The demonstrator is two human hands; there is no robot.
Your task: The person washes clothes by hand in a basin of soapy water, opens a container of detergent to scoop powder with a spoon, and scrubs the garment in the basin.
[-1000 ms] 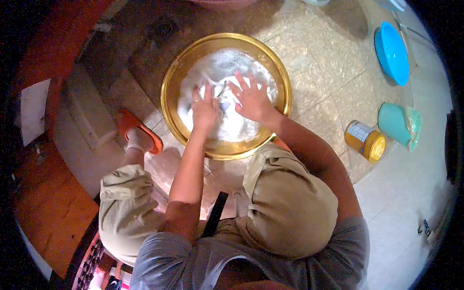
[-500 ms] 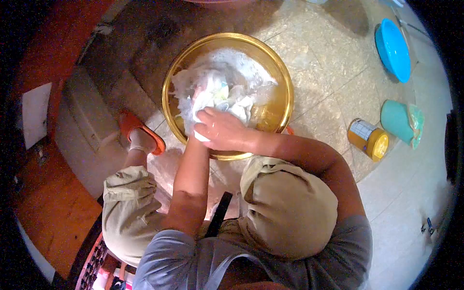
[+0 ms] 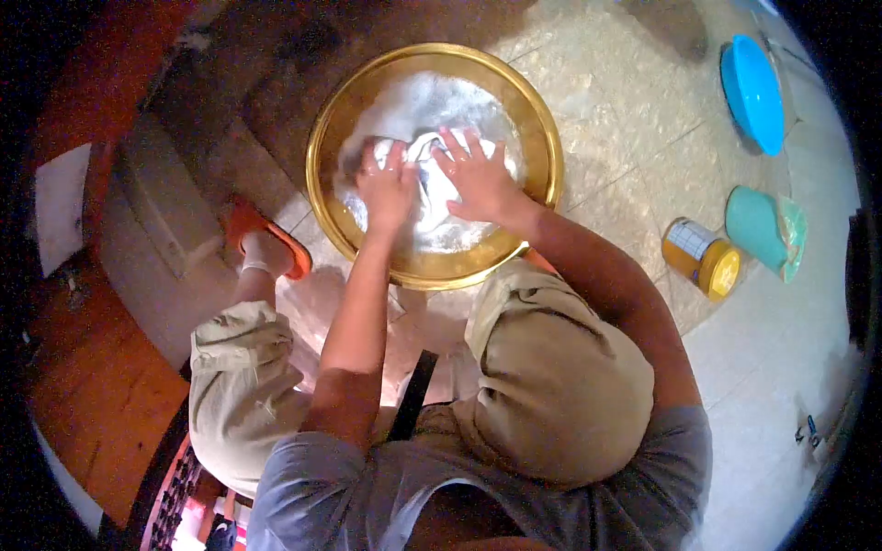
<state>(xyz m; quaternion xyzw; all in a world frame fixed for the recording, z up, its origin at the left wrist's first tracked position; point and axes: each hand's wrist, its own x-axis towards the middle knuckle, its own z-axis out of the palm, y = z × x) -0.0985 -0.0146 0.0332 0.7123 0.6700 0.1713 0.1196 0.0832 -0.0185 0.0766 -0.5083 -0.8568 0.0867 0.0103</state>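
A wide gold-coloured basin [image 3: 549, 216] stands on the floor in front of my knees, with soapy, foamy water [image 3: 441, 92] inside. A wet white cloth [image 3: 434, 197] lies bunched in the suds. My right hand [image 3: 478, 179] presses palm-down on the right side of the cloth, fingers spread. On its left side rests my left hand [image 3: 388, 190], fingers stretched forward and apart over the fabric. A gap between the hands shows folds of the cloth. Foam and water hide its lower part.
To the right lie a yellow-lidded jar [image 3: 703, 257], a teal container [image 3: 758, 225] with a plastic bag on it, and a blue bowl [image 3: 753, 95]. An orange slipper [image 3: 299, 255] is on my left foot. A step [image 3: 170, 197] runs along the left.
My hands, bunched together on the cloth near the basin's front, have separated and moved forward. The cloth now lies more spread out beneath them.
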